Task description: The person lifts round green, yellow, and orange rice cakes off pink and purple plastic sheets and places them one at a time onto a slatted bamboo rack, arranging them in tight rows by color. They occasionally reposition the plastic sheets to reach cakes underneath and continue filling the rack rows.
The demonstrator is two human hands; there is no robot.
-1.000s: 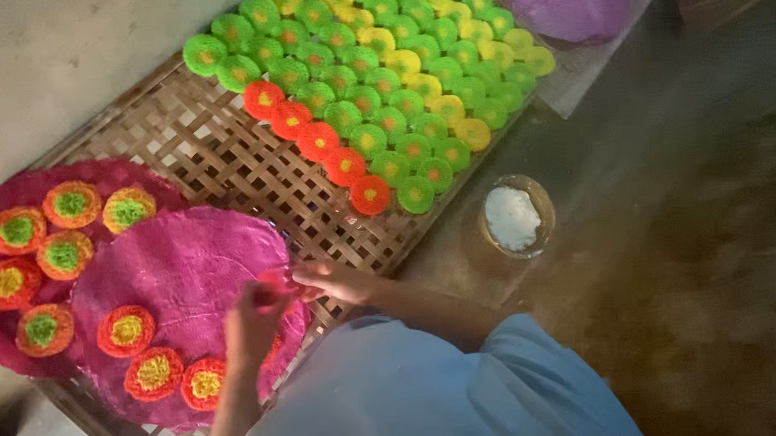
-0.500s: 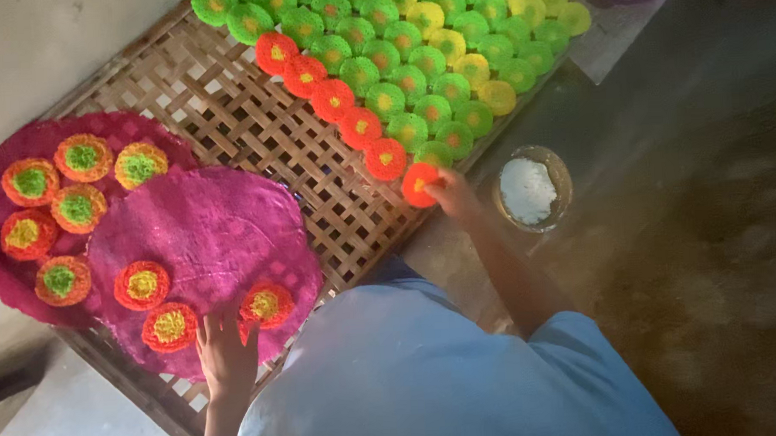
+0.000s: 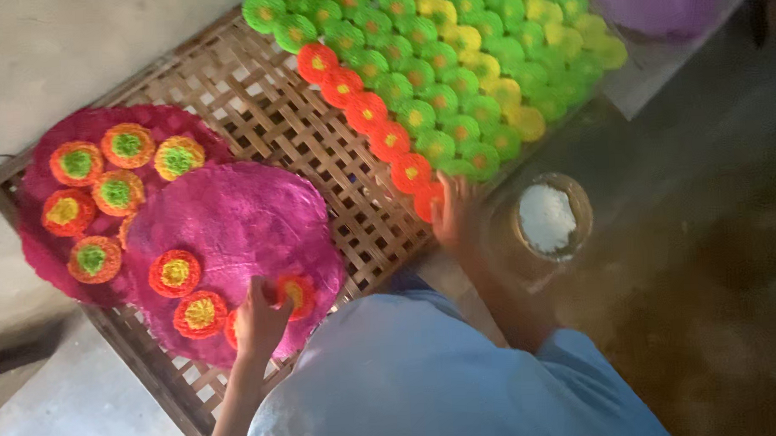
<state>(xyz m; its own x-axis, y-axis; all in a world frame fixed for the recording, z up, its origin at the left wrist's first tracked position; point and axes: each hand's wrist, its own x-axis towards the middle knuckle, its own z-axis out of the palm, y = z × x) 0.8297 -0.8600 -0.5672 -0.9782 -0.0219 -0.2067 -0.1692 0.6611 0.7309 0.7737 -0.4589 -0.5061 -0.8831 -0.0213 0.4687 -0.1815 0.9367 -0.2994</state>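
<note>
head view: my left hand (image 3: 260,321) rests spread, fingers loose, on the near pink disc (image 3: 232,242) beside an orange flower piece (image 3: 297,293). my right hand (image 3: 454,213) touches the end red piece (image 3: 427,201) of the row on the bamboo tray (image 3: 306,143); its grip i cannot tell. a bowl of white powder (image 3: 548,218) sits just beside.

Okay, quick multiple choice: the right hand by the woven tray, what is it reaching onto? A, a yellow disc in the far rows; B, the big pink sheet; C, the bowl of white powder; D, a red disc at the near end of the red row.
D: the right hand lies over a red disc at the near end of the red row, beside but off the bowl of white powder.
</note>
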